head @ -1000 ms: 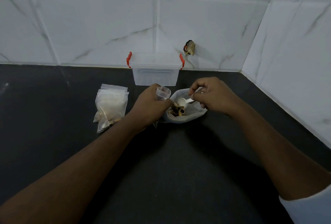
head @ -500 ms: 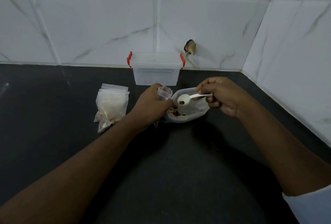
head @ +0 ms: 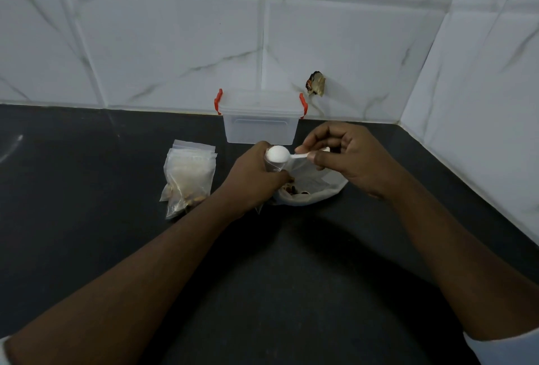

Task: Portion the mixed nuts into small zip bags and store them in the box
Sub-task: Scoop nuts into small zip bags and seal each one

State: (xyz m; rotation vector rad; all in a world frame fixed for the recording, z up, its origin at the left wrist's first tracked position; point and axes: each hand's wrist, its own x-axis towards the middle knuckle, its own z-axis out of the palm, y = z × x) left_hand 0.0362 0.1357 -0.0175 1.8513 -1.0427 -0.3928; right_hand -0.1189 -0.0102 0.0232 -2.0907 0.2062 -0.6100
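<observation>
The small zip bag [head: 274, 166] is held mouth-up in the left hand [head: 255, 176], whose fingers curl round its thin clear film, near the middle of the worktop [head: 262, 277]; over its mouth the white plastic spoon [head: 277, 154] lies turned dome-up, its slim handle pinched by the right hand [head: 345, 157]; the tipping looks under way, so it pays to hold the mouth spread wide and the bowl low and centred, lest hard nuts bounce out; just beside, the crumpled supply bag [head: 318, 186] shows brown mixed nuts [head: 294, 190]; filled zip bags [head: 189, 177] lie stacked to the left; the translucent box [head: 260, 123] with red clips sits at the back edge, against glossy marbled tiles [head: 175, 43].
</observation>
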